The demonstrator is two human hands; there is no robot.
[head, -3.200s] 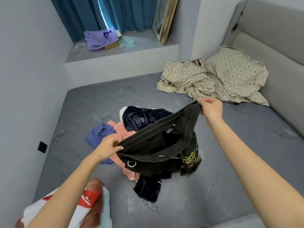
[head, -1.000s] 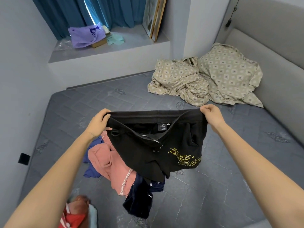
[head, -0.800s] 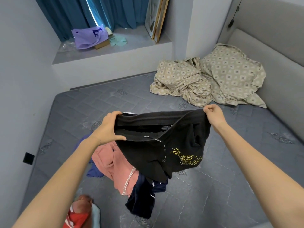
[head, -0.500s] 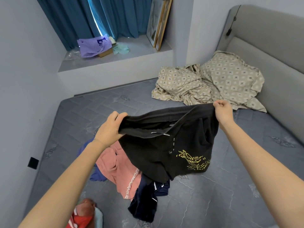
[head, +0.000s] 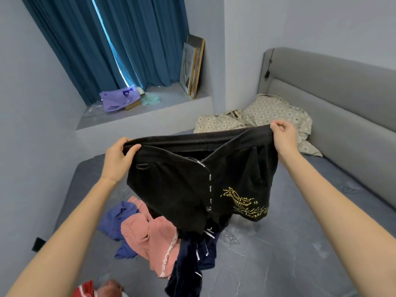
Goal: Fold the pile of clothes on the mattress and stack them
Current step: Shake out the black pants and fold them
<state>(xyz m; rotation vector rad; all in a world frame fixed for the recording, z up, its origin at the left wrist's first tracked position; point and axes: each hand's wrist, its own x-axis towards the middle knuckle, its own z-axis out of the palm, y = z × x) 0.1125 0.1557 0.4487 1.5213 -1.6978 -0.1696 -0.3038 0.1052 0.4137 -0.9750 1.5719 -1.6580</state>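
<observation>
A person is holding a pair of black shorts (head: 186,189) up in the air above the grey mattress (head: 300,243), stretching the waistband out between both hands. The left hand (head: 119,156) is gripping the left end of the waistband, fingers curling over the top edge and thumb pressing on the near side. The right hand (head: 284,136) is clenching round the right end, a little higher and farther away. The shorts are hanging open, with the near side of the waistband sagging into a V so that the inside is showing. The fabric is looking dark, soft and matt. A yellow line drawing is sitting low on the leg at the right, a narrow strip with small white lettering is running down the middle, and a dark ring is hanging near the left hand. Below the shorts the rest of the pile is lying crumpled on the mattress: a pink garment (head: 150,236) with a white lettered stripe, a blue-violet garment (head: 116,217) just beside it on the left, and a navy garment (head: 188,266) with thin white piping trailing toward the near edge. Beige patterned bedding (head: 276,112) is lying bunched against the grey headboard (head: 342,99) behind the right hand.
</observation>
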